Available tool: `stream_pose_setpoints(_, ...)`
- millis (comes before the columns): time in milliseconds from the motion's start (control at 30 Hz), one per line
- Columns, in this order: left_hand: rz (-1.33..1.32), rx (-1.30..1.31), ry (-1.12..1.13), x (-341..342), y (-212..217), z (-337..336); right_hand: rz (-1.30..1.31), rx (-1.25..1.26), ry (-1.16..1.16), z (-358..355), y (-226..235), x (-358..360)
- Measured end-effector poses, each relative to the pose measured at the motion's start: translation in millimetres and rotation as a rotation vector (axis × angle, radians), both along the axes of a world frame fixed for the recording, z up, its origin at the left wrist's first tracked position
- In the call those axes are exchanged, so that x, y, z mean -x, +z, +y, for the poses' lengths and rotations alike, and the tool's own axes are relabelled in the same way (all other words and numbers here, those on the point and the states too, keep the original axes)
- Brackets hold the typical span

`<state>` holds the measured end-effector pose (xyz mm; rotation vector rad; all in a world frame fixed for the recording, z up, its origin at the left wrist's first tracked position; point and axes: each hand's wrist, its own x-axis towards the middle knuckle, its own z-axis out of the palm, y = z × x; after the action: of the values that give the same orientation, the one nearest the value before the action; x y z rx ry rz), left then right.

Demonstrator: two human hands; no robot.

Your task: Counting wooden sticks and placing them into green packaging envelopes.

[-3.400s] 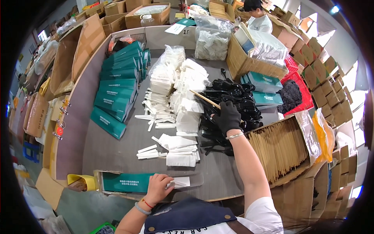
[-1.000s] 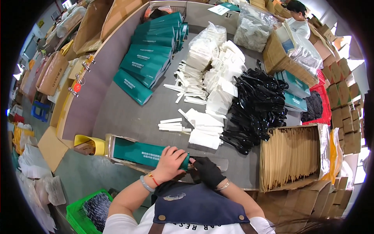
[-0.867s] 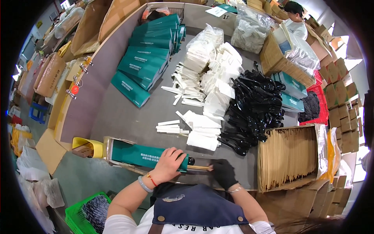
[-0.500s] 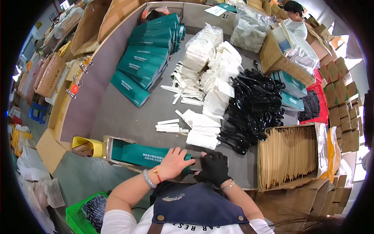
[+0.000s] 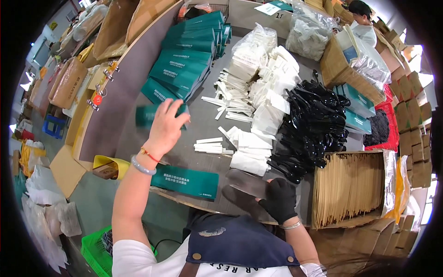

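Carrying a filled green sleeve (image 5: 159, 114) out over the counter (image 5: 207, 124) in the closed left hand (image 5: 167, 127), gloved right hand (image 5: 279, 199) loosely curled, seemingly empty; next, likely stacking it with the green pile (image 5: 184, 69).

Two hands show: one bare left hand (image 5: 167, 125) closed around one blurred green sleeve (image 5: 148, 114), and one black-gloved right hand (image 5: 280, 199) at the counter's (image 5: 203, 124) near edge. One more green sleeve (image 5: 185, 181) lies flat near the front, and about a dozen green sleeves (image 5: 184, 64) sit stacked at the far left, their exact number hidden by overlap. The white paper packets (image 5: 258, 92), the black plastic cutlery (image 5: 318, 124) and the brown sticks (image 5: 350, 184) in one cardboard box are too many to count; one other person (image 5: 362, 21) stands at the far end.
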<state>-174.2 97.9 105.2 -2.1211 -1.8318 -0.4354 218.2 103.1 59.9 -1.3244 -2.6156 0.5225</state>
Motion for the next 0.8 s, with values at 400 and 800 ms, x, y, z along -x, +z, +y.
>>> stream_pose_setpoints(400,-0.672,0.294,0.310,-125,-115,-105,-0.135,0.029,0.070,-7,-1,7)
stream_pose_setpoints(800,-0.717,0.326,0.205,-109,-110,-92,0.151,0.024,0.235,-23,-36,74)
